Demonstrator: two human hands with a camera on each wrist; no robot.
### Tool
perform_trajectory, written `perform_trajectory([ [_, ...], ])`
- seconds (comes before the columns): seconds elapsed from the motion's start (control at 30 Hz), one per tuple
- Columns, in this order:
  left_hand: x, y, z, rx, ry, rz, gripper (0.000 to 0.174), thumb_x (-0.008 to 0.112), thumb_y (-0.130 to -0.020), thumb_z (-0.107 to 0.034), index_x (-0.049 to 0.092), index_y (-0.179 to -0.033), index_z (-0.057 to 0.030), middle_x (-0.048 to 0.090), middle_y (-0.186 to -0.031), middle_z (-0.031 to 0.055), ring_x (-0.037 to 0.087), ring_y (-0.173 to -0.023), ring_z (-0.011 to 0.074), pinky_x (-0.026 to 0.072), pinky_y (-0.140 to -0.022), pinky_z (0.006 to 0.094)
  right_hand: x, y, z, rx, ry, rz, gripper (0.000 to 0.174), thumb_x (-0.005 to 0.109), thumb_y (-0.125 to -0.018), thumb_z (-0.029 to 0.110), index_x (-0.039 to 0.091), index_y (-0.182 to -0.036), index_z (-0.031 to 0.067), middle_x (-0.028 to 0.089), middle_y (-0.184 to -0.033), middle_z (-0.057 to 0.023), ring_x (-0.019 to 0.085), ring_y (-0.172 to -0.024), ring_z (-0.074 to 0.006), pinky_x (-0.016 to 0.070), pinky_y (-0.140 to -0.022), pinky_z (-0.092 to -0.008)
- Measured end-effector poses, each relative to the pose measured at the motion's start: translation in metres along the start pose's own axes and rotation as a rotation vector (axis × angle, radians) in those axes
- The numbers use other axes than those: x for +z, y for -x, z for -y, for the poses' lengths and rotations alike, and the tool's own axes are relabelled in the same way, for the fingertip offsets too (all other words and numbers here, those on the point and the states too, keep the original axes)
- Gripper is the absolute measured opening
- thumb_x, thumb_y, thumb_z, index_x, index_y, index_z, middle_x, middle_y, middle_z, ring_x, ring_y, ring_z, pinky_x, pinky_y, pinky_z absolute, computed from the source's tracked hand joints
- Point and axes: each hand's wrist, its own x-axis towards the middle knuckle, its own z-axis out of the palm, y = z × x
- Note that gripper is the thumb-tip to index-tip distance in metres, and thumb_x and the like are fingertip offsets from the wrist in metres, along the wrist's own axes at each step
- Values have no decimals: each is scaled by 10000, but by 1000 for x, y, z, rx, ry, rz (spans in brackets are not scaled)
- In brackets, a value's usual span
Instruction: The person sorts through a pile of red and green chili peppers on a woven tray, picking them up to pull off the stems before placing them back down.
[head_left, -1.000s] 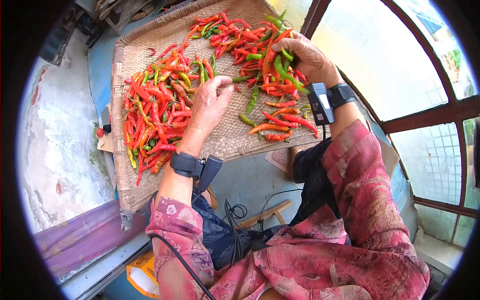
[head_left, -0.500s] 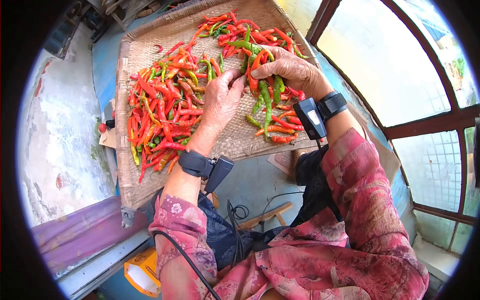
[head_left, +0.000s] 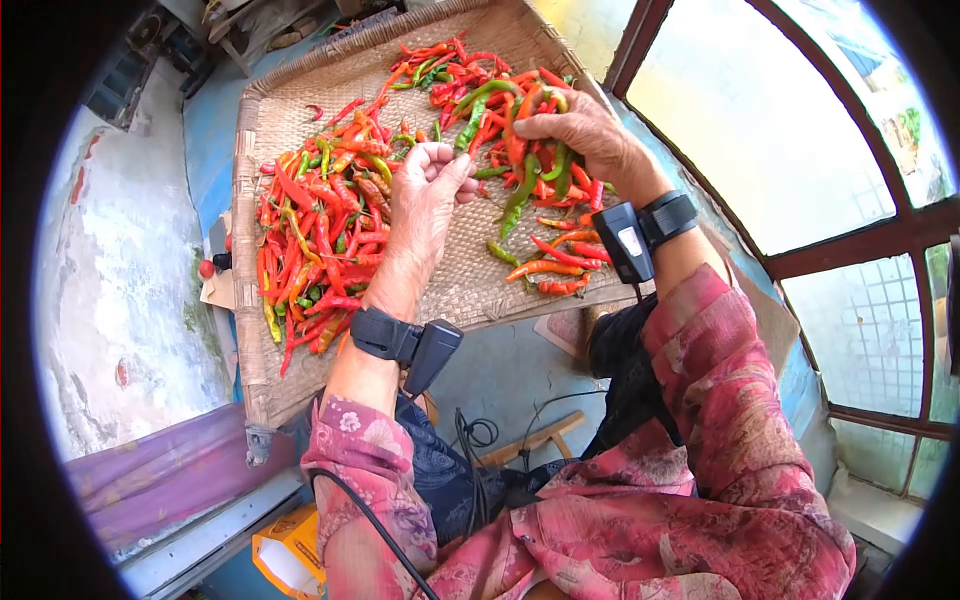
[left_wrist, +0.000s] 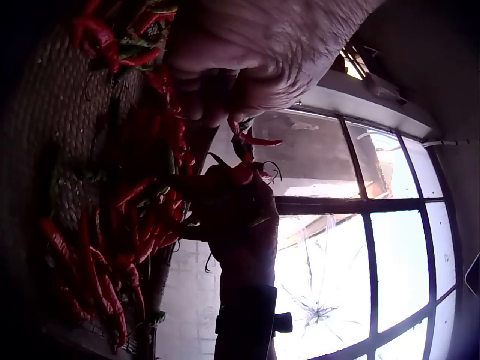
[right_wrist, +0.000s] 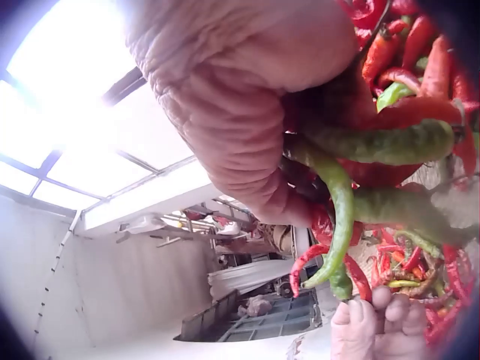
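Observation:
Several red and green peppers (head_left: 517, 140) (right_wrist: 341, 202) are bunched in the right hand (head_left: 592, 140) (right_wrist: 232, 97), whose fingers and thumb curl round them above the woven tray. The left hand (head_left: 425, 200) (left_wrist: 240, 60) is just to its left, thumb and fingers curled together. At its fingertips is the tip of a green pepper (head_left: 470, 125) that slants down from the bunch; the contact is partly hidden. Beside the left hand lies a large pile of mostly red peppers (head_left: 320, 230).
The woven tray (head_left: 480, 270) has more peppers (head_left: 455, 65) at its far side and a few (head_left: 560, 262) near its front right. A framed window (head_left: 760, 120) stands at the right, a purple cloth (head_left: 170, 470) at the lower left. Cables (head_left: 475, 440) hang below the tray.
The right hand came left with its peppers toward the left hand, then moved slightly up and away. The left hand has drawn back a little to the left since half a second ago.

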Motion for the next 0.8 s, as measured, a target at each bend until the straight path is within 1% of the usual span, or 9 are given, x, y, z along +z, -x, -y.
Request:
perform_trajectory([
  [0.1,9,0,10,-24,167,152,106,569,-872,-116,502,-944,-73,578,-844,27,568,-713,104,483,-668,251,11,0,-4,47,64,57,183,705,-741,91,604,-879,26,633,-768,-44,614,-650,-119,513,-603,-240],
  [0.13,12,0,12,-24,167,155,106,569,-872,-116,502,-944,-73,578,-844,27,568,-713,104,483,-668,251,24,5,-4,8,-17,-25,178,736,-701,112,632,-821,30,640,-710,-44,587,-575,-117,469,-532,-246],
  [0.2,15,0,13,-10,133,155,90,559,-878,-109,506,-942,-75,577,-834,20,567,-714,100,482,-669,252,20,3,-5,-4,190,-35,234,763,-672,131,639,-835,20,644,-725,-47,585,-591,-113,471,-539,-253],
  [0.3,17,3,10,-12,96,164,76,560,-876,-123,516,-919,-77,573,-802,12,565,-711,96,476,-665,249,16,5,-3,183,156,-27,312,766,-674,104,593,-918,16,638,-797,-48,618,-694,-115,522,-616,-252],
  [0.43,14,1,10,-64,1,169,105,549,-879,-179,519,-899,-81,550,-758,-2,537,-672,88,458,-641,241,10,1,-9,152,100,41,332,777,-653,110,590,-909,12,642,-810,-57,627,-697,-125,531,-625,-261],
  [0.53,12,3,3,-29,-133,148,135,538,-883,-213,518,-900,-80,523,-730,-13,503,-639,79,445,-631,236,7,2,-6,163,163,-55,328,764,-651,102,591,-911,3,645,-809,-62,630,-673,-131,535,-616,-271],
  [0.57,14,3,2,7,-108,108,130,543,-875,-164,513,-882,-37,530,-671,-2,492,-569,64,436,-521,212,6,4,-5,131,150,-41,240,724,-668,105,611,-849,-6,642,-755,-67,610,-622,-129,502,-567,-259],
  [0.63,14,4,4,24,-124,130,130,546,-873,-163,513,-880,-37,530,-670,-2,492,-565,63,433,-517,209,3,3,-5,91,171,-22,134,647,-705,106,628,-776,-7,638,-702,-81,596,-575,-131,471,-519,-252],
  [0.8,8,6,2,-17,-145,155,111,560,-875,-174,526,-886,-68,525,-705,-14,500,-619,68,441,-564,212,2,10,2,-83,-43,-52,107,654,-716,85,608,-779,11,631,-711,-77,606,-564,-155,492,-518,-261],
])
